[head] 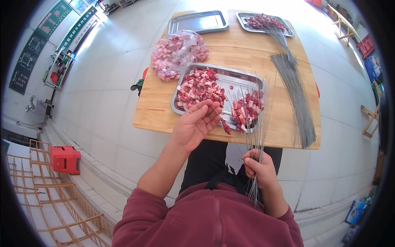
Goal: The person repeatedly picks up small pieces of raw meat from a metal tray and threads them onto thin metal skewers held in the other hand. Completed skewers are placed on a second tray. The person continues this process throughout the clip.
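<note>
My right hand [258, 166] is closed around a bundle of thin metal skewers [255, 182], several with meat cubes near their upper ends. One skewer slants from that hand toward my left hand [197, 122], with pieces of red meat [226, 126] threaded on it. The left thumb and fingertips are at its upper end; whether they pinch it is not clear. Beyond both hands, a metal tray [226, 68] holds a heap of diced raw meat [200, 88] on its left. Threaded meat cubes [247, 108] rest over the tray's right part.
A plastic bag of diced meat [179, 54] sits on the wooden table [243, 58], behind the tray at left. Farther back are another metal tray [197, 23] and a tray of loaded skewers [265, 23]. Bare skewers [294, 102] lie at right. A red stool [64, 160] stands at far left.
</note>
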Motion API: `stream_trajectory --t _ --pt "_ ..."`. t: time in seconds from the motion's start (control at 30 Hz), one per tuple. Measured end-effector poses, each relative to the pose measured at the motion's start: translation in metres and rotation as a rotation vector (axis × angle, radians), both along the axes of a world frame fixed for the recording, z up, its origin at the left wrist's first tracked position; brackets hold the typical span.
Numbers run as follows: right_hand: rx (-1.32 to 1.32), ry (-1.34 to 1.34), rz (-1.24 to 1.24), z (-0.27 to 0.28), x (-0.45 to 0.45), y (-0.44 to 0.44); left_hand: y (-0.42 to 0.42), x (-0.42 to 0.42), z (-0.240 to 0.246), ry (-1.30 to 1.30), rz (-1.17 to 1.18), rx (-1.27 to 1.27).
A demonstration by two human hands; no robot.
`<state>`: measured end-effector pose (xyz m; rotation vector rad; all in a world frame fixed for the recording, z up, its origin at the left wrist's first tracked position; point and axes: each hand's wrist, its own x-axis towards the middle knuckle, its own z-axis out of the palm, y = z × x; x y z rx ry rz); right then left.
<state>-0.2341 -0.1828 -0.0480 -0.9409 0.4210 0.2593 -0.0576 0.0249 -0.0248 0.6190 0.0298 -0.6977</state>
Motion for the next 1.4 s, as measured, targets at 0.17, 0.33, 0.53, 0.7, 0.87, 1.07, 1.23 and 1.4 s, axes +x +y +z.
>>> stream_trajectory --t 0.17,0.33,0.53,0.7,0.87,1.07,1.23,1.4 --pt "-0.038 -0.007 0.024 -0.001 0.0 -0.001 -0.001 -0.002 0.002 0.0 -0.002 -0.025" --pt "-0.048 -0.005 0.039 0.0 0.0 -0.002 0.001 -0.002 0.001 0.028 -0.007 -0.033" --pt "-0.052 -0.001 0.041 0.0 0.0 -0.002 0.001 -0.003 0.003 0.002 -0.011 -0.028" --pt "-0.04 -0.002 0.041 0.001 0.0 -0.002 0.001 -0.005 0.004 0.01 -0.014 0.01" --pt "-0.051 -0.002 0.043 0.002 0.001 -0.002 -0.002 -0.008 0.005 0.05 0.006 0.06" --pt "-0.074 0.009 0.038 0.001 0.001 -0.001 -0.005 -0.012 0.004 0.022 -0.081 0.136" --pt "-0.025 0.006 0.008 -0.001 0.001 -0.001 -0.006 -0.017 -0.001 0.032 -0.132 0.097" --pt "-0.024 0.012 0.008 0.001 0.003 -0.001 -0.001 -0.006 0.002 0.024 -0.068 0.052"
